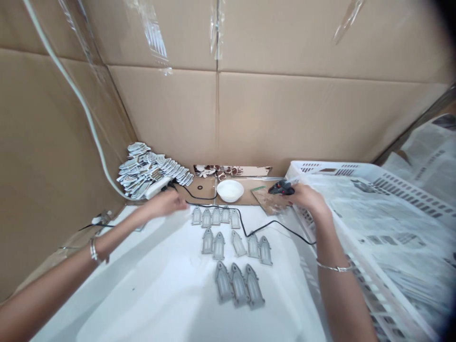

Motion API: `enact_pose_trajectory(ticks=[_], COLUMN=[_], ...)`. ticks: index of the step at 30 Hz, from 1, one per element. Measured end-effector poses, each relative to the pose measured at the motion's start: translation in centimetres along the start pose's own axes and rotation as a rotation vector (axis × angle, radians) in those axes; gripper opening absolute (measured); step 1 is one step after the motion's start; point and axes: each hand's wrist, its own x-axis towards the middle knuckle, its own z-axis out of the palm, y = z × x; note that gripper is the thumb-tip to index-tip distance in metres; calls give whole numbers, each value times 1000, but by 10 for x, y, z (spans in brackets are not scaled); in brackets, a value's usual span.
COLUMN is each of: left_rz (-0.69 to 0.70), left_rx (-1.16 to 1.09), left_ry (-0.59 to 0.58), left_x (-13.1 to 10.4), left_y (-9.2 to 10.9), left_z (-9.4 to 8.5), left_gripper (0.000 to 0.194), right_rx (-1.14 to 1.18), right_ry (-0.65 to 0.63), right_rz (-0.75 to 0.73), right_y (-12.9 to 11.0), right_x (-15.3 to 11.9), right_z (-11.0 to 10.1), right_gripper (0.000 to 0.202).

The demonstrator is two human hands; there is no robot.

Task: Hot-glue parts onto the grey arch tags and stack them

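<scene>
My right hand [307, 198] is closed around a black glue gun [281, 187] with red marks, above a stained brown board [270, 200] at the back right. Near a white power strip [158, 187], my left hand [174, 202] has its fingers curled together; whatever they pinch is hidden. A black cord [245, 232] runs from beside the left hand across the table to below my right wrist. Several grey arch-shaped frames [238, 285] lie in rows on the white table [160, 285], between my arms.
A white bowl [230, 191] stands at the back. Stacked small decorated pieces [146, 168] fill the back left corner. On the right sits a white plastic basket [420, 190] lined with newspaper [374, 213]. Cardboard walls [160, 114] enclose the table; a pale cable [80, 95] hangs at left.
</scene>
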Motion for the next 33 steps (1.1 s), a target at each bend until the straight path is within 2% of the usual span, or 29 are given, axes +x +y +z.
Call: enact_pose_trajectory(ticks=[1, 2, 5, 8, 11, 14, 16, 20, 23, 25, 28, 33], left_rz=[11, -28, -240, -366, -407, -393, -363, -322, -301, -259, -179, 29], left_rx=[-14, 11, 130, 117, 34, -27, -50, -95, -200, -302, -496, -887], left_ry=[-46, -42, 50, 64, 87, 89, 52, -31, -152, -190, -66, 264], left_x=[-8, -15, -19, -6, 12, 23, 23, 9, -9, -18, -20, 3], left_y=[5, 9, 22, 29, 26, 14, 4, -14, -21, -19, 4, 81], left_z=[20, 38, 72, 84, 89, 92, 90, 82, 77, 73, 64, 40], left_gripper=[39, 41, 53, 58, 53, 47, 44, 46, 52, 57, 63, 63], right_rx=[-5, -9, -19, -18, -6, 0, -15, -50, -43, -26, 39, 265], right_ry=[-15, -33, -109, -187, -275, -350, -347, -198, -68, 0, 122, 307], right_rz=[-1, -1, 4, -1, -9, 1, 27, 59, 3, -53, -139, -316], right_y=[1, 2, 3, 1, -2, -4, -3, 2, 2, -2, -15, -41], right_x=[2, 4, 10, 14, 15, 14, 13, 8, 1, -4, -13, -30], right_z=[2, 3, 6, 6, 7, 8, 7, 1, -4, -8, -13, -23], right_gripper=[38, 39, 33, 23, 17, 17, 15, 16, 24, 27, 28, 34])
